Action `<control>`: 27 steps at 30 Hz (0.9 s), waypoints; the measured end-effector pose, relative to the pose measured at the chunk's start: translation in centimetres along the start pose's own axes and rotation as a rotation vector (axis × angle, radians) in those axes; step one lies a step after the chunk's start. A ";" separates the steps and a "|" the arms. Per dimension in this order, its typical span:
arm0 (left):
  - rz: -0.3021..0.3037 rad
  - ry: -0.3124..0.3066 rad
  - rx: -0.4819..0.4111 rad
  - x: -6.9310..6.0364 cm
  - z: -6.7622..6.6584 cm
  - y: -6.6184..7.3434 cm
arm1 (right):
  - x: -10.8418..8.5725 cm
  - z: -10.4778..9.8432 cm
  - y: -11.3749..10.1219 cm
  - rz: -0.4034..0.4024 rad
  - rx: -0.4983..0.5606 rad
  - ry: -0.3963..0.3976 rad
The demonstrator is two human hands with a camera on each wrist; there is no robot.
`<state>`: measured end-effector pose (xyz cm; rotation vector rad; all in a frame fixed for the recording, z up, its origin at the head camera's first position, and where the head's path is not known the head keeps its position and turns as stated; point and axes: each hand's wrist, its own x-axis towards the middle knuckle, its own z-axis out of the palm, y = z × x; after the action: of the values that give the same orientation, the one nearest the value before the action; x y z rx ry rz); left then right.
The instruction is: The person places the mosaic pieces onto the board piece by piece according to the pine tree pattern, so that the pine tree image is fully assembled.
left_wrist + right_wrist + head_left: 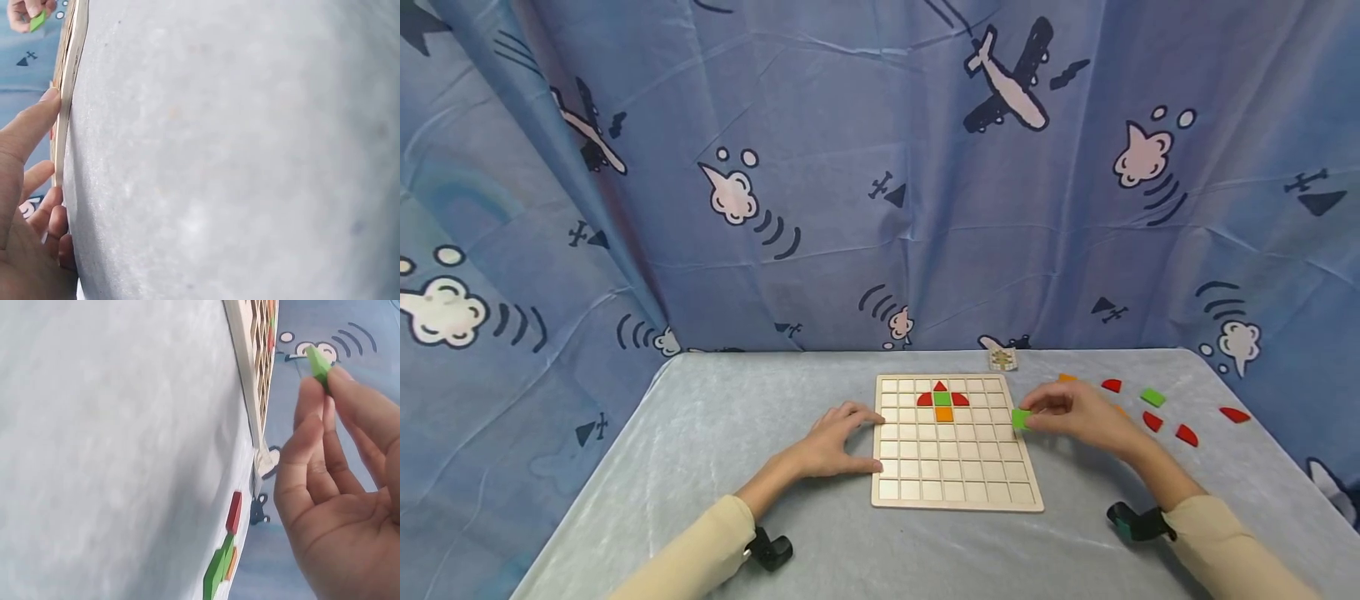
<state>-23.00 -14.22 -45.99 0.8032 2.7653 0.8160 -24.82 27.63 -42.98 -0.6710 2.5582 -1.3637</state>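
Observation:
A wooden grid board (955, 471) lies on the table. In its upper rows sit a red triangle (939, 387), a green square (942, 400), an orange square (943, 414) and two red quarter-round tiles (959, 400), one on each side of the green square. My left hand (831, 443) rests its thumb and fingertips against the board's left edge, the fingers spread. Between thumb and fingers, my right hand (1084, 417) pinches a green tile (1020, 419) near the board's right edge. The right wrist view shows this green tile (319, 365) raised above the table and tilted.
Right of the board lie several loose tiles, among them a green one (1153, 397), a red one (1187, 435) and a partly hidden orange one (1067, 378). A small beige patterned piece (1002, 359) lies behind the board. A blue patterned curtain (820, 208) hangs behind the table (647, 467).

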 end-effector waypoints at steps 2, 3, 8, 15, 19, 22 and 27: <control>-0.003 -0.004 -0.009 0.0 0.0 0.0 | 0.4 0.4 0.0 -0.022 0.019 0.011; -0.005 -0.006 -0.012 0.0 0.0 0.0 | 0.6 0.5 -0.1 -0.034 0.027 0.011; -0.003 -0.001 -0.007 0.0 0.0 -0.1 | 1.6 1.4 -0.5 -0.006 0.039 0.010; -0.001 0.001 -0.007 0.0 0.0 -0.1 | 3.1 2.8 -1.5 0.012 0.066 -0.050; 0.000 0.007 -0.009 0.0 0.1 -0.1 | 4.1 3.6 -2.2 0.006 0.050 -0.066; -0.003 0.009 -0.008 0.0 0.1 -0.2 | 4.9 4.2 -2.6 0.014 0.053 -0.071; -0.004 0.008 -0.006 0.0 0.1 -0.2 | 6.2 5.2 -3.0 0.001 0.060 -0.080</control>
<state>-23.06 -14.28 -46.16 0.7956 2.7693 0.8279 -27.52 19.44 -43.06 -0.6990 2.4458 -1.3785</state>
